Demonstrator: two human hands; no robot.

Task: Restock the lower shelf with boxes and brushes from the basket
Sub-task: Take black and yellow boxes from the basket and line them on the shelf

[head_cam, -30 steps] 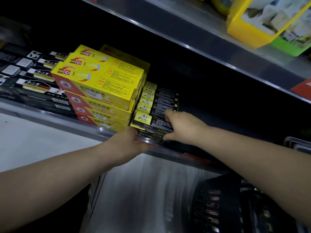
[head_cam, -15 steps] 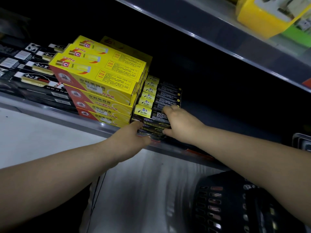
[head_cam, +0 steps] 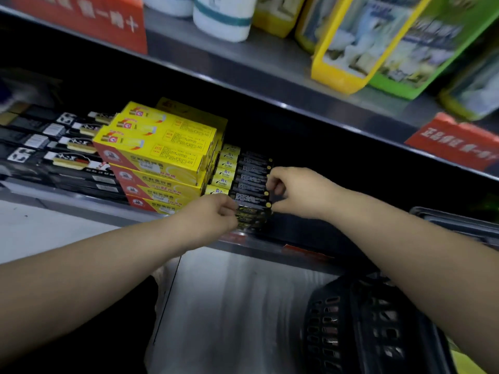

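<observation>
**Lower shelf (head_cam: 264, 247), stock as seen**

- Yellow boxes (head_cam: 162, 147): left of centre. The near column is four high, three lie side by side on top, and one more sits further back.
- Slim black boxes (head_cam: 251, 182) with yellow ends: just right of the yellow boxes and touching them. Six are in the top row, running near to far, with about three layers under the nearest.
- Brush packs (head_cam: 67, 160): far left, black, lying flat. About four rows show, but they are blurred.

**Hands**

- Left hand (head_cam: 213, 220): reaches in from the near left. Its fingers are curled against the near left face of the slim black stack. The thumb is hidden, so a true grasp cannot be told.
- Right hand (head_cam: 294, 193): reaches in from the near right. Thumb and bent fingers pinch the right ends of the nearest slim black boxes.

**Containers**

- Basket (head_cam: 337, 333): one, dark perforated plastic, near right and below the shelf, partly under the right forearm. Its contents cannot be made out.

**Upper shelf (head_cam: 270, 76)**

- Two red signs (head_cam: 89, 20), one at each end.
- One white roll (head_cam: 224, 20).
- One yellow-framed pack (head_cam: 337, 76) with a green-framed pack (head_cam: 405, 87) beside it.
</observation>
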